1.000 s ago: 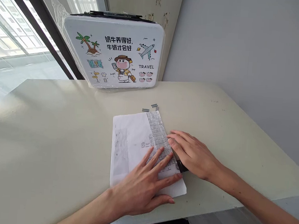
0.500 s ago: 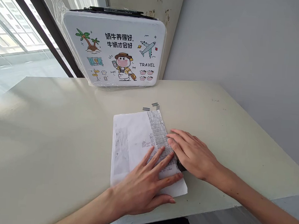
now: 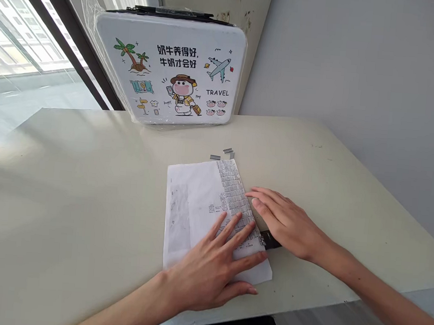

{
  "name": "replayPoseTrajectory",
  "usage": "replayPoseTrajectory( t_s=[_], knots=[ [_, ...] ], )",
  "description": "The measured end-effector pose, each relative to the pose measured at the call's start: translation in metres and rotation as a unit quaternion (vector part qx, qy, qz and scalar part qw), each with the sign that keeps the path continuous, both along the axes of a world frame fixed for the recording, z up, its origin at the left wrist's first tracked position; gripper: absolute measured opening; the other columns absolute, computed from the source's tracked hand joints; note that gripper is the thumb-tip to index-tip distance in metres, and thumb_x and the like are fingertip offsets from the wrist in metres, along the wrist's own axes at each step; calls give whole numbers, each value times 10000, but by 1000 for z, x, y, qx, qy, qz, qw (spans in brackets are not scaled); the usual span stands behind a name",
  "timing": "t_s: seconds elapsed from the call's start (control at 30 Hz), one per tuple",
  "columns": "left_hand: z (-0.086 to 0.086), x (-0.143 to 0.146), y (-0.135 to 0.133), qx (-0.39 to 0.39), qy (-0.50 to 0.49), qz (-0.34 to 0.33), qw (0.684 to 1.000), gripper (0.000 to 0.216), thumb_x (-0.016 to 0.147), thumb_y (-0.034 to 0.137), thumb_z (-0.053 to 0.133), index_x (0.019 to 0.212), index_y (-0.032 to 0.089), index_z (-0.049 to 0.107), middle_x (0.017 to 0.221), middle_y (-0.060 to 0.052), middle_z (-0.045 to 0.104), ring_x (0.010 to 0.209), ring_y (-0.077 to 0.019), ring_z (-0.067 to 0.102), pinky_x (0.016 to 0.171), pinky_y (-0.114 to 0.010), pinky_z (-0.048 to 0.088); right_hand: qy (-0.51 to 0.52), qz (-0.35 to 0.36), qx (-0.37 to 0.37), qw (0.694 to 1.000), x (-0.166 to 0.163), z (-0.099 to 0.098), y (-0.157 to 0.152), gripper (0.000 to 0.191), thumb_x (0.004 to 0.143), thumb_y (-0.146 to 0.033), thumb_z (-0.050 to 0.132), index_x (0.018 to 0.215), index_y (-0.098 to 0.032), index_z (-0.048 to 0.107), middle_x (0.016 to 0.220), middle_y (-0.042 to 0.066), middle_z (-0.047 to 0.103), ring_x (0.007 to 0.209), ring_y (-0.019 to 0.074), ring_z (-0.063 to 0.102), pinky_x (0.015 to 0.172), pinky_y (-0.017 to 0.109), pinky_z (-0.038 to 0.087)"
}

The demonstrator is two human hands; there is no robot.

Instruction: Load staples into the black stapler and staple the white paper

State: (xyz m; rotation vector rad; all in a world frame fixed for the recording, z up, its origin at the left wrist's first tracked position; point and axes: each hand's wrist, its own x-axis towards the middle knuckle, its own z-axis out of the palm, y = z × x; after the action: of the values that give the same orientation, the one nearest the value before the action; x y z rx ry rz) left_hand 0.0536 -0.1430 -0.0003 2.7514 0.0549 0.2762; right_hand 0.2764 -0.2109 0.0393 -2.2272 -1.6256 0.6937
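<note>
Pale cream table point(image 3: 86, 197) is set in a corner between a window point(image 3: 18, 57) and a grey wall point(image 3: 359, 68). At its far edge one white tin case point(image 3: 172, 69), printed with a cartoon traveller and wrapped in clear film, is stood upright.

One sheet of paper point(image 3: 195, 196) is laid flat near the front edge, and a dense band of staples point(image 3: 233, 189) is seen running down its right side in many short rows, too fine to be counted. Just beyond the sheet's top corner, three small loose staple pieces point(image 3: 215, 157) are scattered on the bare table.

The left hand point(image 3: 208, 272) is spread open and pressed flat on the lower part of the sheet, its fingertips on the stapled band; nothing is gripped. The right hand point(image 3: 290, 226) is likewise laid open and flat on the table, its fingertips at the right edge of the band, nothing grasped.

Since half a second ago the right hand has been drawn slightly to the right, so that more of one dark object point(image 3: 272, 241) at the sheet's lower right is uncovered. What it is cannot be told. The sheet itself has been kept in place under the left hand.
</note>
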Motion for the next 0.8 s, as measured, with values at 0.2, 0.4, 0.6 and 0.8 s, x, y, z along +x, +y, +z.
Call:
replayPoseTrajectory(
  t_s=[0.2,0.4,0.6,0.8],
  knots=[
    [-2,-1,1,2,5,-6,1000,603,1051,568,506,1584,293,445,1744,-91,154,1595,-390,109,1284,-626,154,29,-18,4,999,2,2,-1,570,1076,-594,223,1426,-358,606,1578,-21,532,1488,280,453,1220,516,406],
    [-1,0,0,5,10,-7,1000,594,1054,574,494,1574,289,455,1743,-99,161,1596,-386,98,1283,-631,148,14,-18,-6,1000,-1,0,-1,571,1078,-593,215,1447,-357,582,1588,-21,516,1485,280,448,1224,529,388],
    [0,1,-1,6,24,-4,1000,584,1057,575,483,1561,280,470,1742,-121,149,1594,-393,83,1282,-632,148,-24,0,5,1000,-4,-3,0,555,1089,-539,216,1422,-318,602,1589,1,517,1468,276,470,1205,541,403],
    [0,1,-1,-4,13,0,1000,589,1049,567,513,1565,288,466,1746,-93,148,1595,-392,91,1288,-625,136,-76,22,18,997,-6,-9,1,545,1098,-494,208,1426,-309,600,1581,17,527,1449,278,497,1177,532,432]
  ],
)
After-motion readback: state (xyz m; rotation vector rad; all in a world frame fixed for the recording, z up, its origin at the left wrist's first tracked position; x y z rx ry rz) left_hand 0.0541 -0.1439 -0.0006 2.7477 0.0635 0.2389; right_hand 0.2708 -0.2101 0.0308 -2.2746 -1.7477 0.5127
